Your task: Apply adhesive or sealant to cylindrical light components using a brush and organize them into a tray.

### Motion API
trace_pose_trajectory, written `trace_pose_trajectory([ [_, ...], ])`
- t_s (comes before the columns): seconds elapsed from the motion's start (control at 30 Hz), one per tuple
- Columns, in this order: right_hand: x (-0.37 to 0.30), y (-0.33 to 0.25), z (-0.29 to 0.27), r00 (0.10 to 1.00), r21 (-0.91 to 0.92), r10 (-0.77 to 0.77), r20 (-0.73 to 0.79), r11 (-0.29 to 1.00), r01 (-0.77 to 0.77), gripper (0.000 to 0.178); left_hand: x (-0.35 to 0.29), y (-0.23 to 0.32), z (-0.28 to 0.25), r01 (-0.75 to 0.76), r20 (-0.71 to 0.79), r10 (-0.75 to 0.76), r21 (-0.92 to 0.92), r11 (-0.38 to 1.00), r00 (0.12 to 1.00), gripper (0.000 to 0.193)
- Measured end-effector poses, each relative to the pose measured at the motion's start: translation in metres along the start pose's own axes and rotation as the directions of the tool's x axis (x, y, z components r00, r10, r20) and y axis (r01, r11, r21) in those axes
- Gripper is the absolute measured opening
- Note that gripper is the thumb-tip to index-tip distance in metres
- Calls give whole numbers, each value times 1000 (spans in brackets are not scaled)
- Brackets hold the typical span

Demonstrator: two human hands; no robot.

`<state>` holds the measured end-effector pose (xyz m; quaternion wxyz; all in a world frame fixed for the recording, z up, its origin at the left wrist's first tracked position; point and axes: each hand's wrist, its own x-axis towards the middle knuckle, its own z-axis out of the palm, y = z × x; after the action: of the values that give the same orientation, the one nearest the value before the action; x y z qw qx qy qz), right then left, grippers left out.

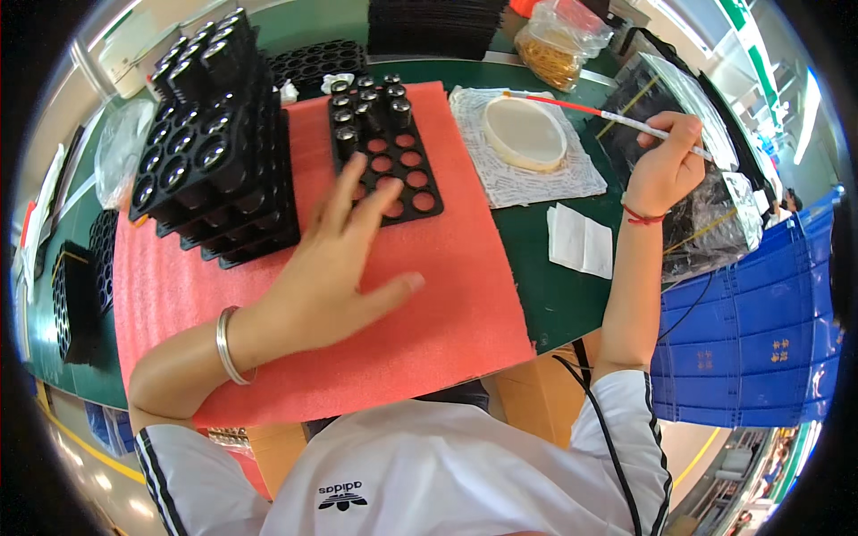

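Observation:
My left hand [326, 277] has its fingers spread, holding nothing. Its fingertips are at the near left part of a black tray [427, 207] with round holes. Several shiny black cylinders [399, 112] stand upright in the tray's far end, while the red mat [429, 313] shows through the nearer holes. Off to the right, my right hand [672, 161] grips a thin brush [617, 118] with a red and white handle. The brush's tip points left, near the far rim of a round whitish dish [527, 134]. Under the dish lies a patterned white cloth [572, 183].
Stacked black trays [192, 192] with shiny cylinders stand at the left. A bag of yellow rubber bands [550, 62] sits at the back. Folded white paper [581, 241] lies on the green table [559, 308]. Near my right arm are a plastic-wrapped box [715, 219] and a blue crate [742, 330].

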<state>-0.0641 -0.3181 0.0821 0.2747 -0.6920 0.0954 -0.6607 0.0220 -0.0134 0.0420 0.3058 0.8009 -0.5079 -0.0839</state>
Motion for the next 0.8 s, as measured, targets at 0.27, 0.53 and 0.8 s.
trace_pose_trajectory([
  [0.27,-3,-11,-8,984,-122,-178,4,977,178,48,16,-27,20,202,-124,-188,114,973,974,73],
  [0.53,-3,-18,-7,965,-236,-246,94,936,261,48,32,-46,27,210,-212,-187,91,974,959,78],
  [0.8,-2,-12,5,999,-72,7,-39,997,-10,51,34,-45,29,240,-255,-211,88,967,944,79],
])
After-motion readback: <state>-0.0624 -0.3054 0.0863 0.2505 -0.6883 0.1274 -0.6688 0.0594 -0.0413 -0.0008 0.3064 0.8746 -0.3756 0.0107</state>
